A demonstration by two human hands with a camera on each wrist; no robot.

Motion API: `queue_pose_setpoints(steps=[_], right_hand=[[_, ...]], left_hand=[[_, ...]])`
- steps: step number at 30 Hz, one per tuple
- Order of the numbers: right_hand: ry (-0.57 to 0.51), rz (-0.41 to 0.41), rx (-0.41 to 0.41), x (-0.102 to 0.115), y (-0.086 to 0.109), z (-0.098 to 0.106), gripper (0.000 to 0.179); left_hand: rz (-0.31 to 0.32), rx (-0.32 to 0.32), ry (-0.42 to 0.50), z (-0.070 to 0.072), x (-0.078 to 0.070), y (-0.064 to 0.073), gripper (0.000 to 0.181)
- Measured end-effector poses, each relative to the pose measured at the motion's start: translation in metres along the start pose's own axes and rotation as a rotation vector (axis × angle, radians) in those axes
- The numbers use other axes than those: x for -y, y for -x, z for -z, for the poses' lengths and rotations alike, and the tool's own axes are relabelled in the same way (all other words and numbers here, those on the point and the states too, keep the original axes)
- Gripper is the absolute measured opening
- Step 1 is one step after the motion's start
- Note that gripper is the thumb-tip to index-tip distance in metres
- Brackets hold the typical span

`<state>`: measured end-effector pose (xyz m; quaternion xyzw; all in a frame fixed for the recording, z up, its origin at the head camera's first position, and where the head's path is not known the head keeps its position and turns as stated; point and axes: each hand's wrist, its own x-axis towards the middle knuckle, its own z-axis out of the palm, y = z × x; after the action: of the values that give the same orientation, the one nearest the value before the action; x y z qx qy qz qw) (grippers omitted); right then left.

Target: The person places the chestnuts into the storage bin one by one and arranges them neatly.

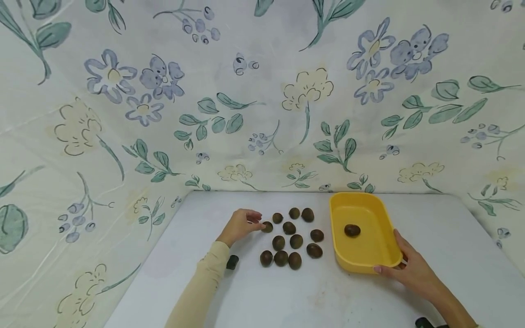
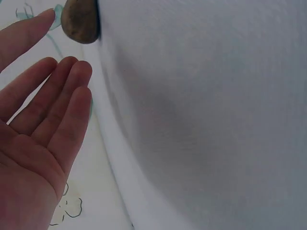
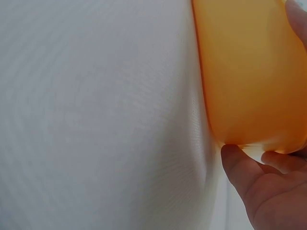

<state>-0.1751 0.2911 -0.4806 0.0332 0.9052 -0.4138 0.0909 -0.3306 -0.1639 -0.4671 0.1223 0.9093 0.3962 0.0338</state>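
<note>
My left hand (image 1: pixel 239 226) reaches to the leftmost of several dark brown, egg-shaped fruits. Its fingertips are right at that fruit (image 1: pixel 267 227). In the left wrist view the thumb and the nearly straight fingers stand apart, with the brown fruit (image 2: pixel 80 21) just beyond the thumb tip. On the right, my right hand (image 1: pixel 418 271) grips the near right corner of a yellow plastic tub (image 1: pixel 369 250), thumb at the front and fingers along the side. One fruit (image 1: pixel 352 230) lies inside the tub. The right wrist view shows the fingertips pressed against the tub's wall (image 3: pixel 254 72).
The other fruits (image 1: pixel 296 241) lie loosely grouped on the white table (image 1: pixel 311 300), between the left hand and the tub. A patterned floral cloth (image 1: pixel 262 91) hangs behind the table and along its sides. A small black piece (image 1: pixel 232 262) shows by the left wrist.
</note>
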Motion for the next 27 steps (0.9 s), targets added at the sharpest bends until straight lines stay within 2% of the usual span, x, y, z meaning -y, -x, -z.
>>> queue_pose_setpoints(steps=[13,21,27], right_hand=[[-0.010,-0.021,-0.003,0.000,-0.002,-0.002,0.134],[-0.008,-0.003,-0.013,0.001,0.000,-0.001,0.130],[-0.001,0.001,-0.014,0.001,0.000,-0.001,0.129]], left_hand=[[0.003,0.074,-0.039,-0.009,-0.006,-0.003,0.041],[-0.018,0.085,-0.075,-0.012,-0.005,-0.005,0.041],[-0.009,0.093,-0.077,-0.014,-0.006,-0.006,0.038]])
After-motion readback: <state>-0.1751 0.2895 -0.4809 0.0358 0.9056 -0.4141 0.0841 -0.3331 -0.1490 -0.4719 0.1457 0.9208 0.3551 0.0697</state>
